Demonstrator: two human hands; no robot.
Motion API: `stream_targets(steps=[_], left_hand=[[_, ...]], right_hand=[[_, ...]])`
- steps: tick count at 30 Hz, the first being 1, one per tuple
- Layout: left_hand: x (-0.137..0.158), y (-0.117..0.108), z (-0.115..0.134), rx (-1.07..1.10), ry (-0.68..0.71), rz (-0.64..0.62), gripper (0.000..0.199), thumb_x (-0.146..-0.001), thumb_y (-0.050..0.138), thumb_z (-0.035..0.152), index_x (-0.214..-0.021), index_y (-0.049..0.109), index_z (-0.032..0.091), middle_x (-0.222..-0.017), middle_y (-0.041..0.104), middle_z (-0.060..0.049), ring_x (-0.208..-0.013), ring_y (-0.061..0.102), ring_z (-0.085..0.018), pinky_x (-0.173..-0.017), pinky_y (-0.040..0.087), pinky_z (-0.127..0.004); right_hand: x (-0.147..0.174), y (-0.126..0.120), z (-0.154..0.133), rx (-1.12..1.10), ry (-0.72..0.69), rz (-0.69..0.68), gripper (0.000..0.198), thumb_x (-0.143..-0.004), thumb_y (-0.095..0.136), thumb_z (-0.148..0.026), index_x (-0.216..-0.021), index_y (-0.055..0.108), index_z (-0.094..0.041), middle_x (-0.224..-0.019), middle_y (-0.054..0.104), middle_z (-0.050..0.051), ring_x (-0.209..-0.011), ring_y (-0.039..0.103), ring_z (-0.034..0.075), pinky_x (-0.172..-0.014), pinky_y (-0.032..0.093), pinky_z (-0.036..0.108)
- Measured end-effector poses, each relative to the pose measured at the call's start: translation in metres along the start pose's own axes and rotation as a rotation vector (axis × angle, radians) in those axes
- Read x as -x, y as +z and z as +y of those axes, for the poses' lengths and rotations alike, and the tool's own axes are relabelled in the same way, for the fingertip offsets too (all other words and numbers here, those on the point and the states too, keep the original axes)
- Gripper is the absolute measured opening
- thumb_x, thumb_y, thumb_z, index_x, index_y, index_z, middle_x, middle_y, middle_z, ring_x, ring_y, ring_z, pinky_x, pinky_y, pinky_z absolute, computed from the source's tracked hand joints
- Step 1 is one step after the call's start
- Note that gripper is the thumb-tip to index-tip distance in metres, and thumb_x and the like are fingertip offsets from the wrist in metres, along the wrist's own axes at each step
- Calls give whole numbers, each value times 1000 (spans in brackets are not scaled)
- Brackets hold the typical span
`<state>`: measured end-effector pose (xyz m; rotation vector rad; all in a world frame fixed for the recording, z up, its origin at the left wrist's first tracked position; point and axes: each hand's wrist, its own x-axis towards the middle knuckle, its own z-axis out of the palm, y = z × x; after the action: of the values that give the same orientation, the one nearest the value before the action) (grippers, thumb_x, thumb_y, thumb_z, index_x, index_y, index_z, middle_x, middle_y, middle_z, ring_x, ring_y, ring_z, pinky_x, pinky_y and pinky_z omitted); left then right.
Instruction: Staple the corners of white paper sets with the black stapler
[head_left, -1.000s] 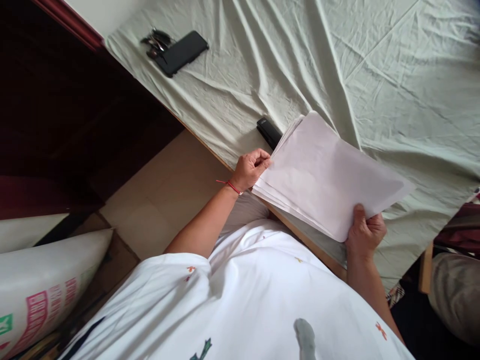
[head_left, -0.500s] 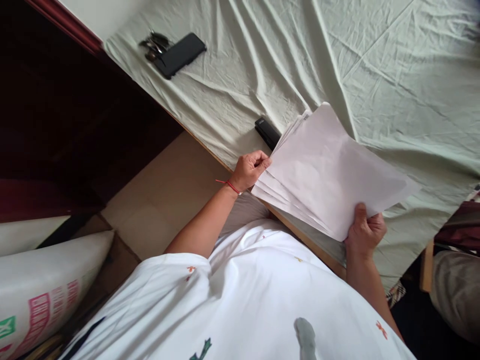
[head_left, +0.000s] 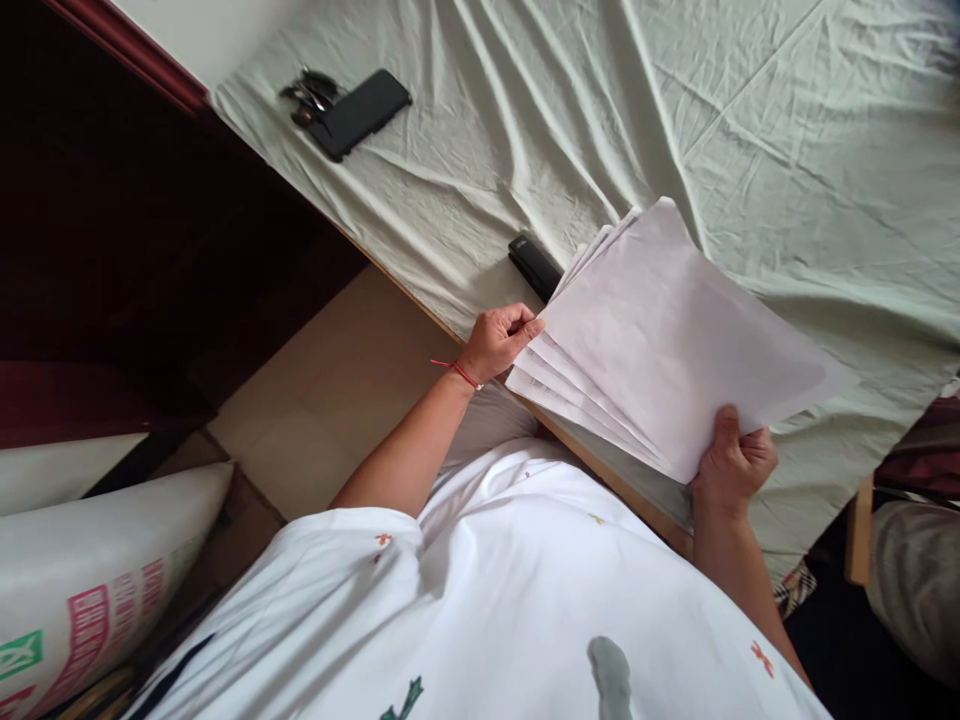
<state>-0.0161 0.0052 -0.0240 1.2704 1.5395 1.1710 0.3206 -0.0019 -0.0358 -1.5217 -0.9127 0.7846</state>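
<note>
Several sheets of white paper [head_left: 652, 330] are fanned out between my hands over the near edge of the cloth-covered surface. My left hand [head_left: 501, 342], with a red string at the wrist, pinches the sheets at their left edge. At the lower right corner my right hand [head_left: 733, 460] grips them, thumb on top and fingers underneath, partly hidden. The top sheet looks blank, and faint print shows on a lower one. Just beyond my left hand lies a black stapler [head_left: 534, 268], partly covered by the paper.
A wrinkled pale green cloth [head_left: 810, 180] covers the surface. Toward the far left lie a black phone [head_left: 367, 112] and a bunch of keys [head_left: 309, 97]. A white printed sack [head_left: 112, 560] stands on the floor at the lower left, near dark red furniture [head_left: 150, 230].
The sheets have spread further apart at their left side, baring more of the lower ones. The top sheet and my right hand have shifted slightly right; my left hand has barely moved.
</note>
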Motion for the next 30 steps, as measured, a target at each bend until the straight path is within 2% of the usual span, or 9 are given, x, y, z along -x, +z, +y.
stream_targets(steps=[3,7,9,12,19,22,25,27,30], left_hand=[[2,-5,1,77,-9,-101,35,-84,68,51,-81,62,17,-68,60,1,-62,51,-11,-58,40,-25],[3,-10,2,138,-10,-219,32,-75,76,37,-97,65,16,-75,68,-1,-64,57,-12,-61,43,-24],[2,-10,1,109,-11,-212,30,-75,75,33,-96,66,15,-75,68,-1,-64,57,-12,-61,43,-24],[1,-5,-1,88,-31,-158,27,-78,74,39,-85,63,16,-73,67,-1,-65,57,-12,-60,43,-25],[1,-4,2,-4,17,-66,38,-86,67,51,-71,59,17,-62,53,2,-59,46,-11,-57,36,-26],[2,-9,5,88,5,-136,33,-85,67,49,-80,62,17,-67,59,1,-62,51,-11,-59,40,-26],[2,-10,3,150,-26,-214,29,-77,75,39,-92,65,16,-75,68,-1,-65,58,-12,-61,44,-25],[1,-9,0,139,-36,-206,28,-74,77,34,-92,65,15,-77,70,-2,-65,60,-12,-61,45,-24],[0,-5,-3,128,-47,-161,28,-75,77,37,-88,65,15,-77,71,-2,-65,61,-13,-61,45,-25]], right_hand=[[0,1,-3,-16,7,6,39,-76,80,-48,-93,69,-15,-91,73,3,-95,68,17,-101,53,37],[0,3,-6,-54,9,16,38,-76,80,-45,-96,69,-15,-95,75,5,-99,69,18,-103,52,36],[0,4,-6,-68,10,23,36,-76,81,-42,-95,69,-14,-95,75,5,-98,69,17,-102,52,34],[-1,4,-6,-73,6,34,35,-76,82,-42,-93,69,-14,-93,75,5,-97,69,17,-101,52,34],[-2,2,-4,-79,11,33,33,-75,82,-41,-92,70,-14,-91,75,4,-93,69,16,-100,52,33],[-2,2,-3,-92,13,32,33,-76,82,-40,-93,70,-14,-92,75,4,-93,69,16,-100,52,32],[-2,2,-4,-102,16,28,33,-75,82,-39,-95,70,-14,-94,76,5,-95,69,16,-100,52,32],[-2,3,-4,-108,15,26,34,-76,82,-39,-96,70,-14,-95,76,5,-96,69,16,-101,52,32],[-1,4,-5,-105,15,34,35,-76,81,-39,-96,70,-13,-92,75,4,-95,69,16,-99,52,31]])
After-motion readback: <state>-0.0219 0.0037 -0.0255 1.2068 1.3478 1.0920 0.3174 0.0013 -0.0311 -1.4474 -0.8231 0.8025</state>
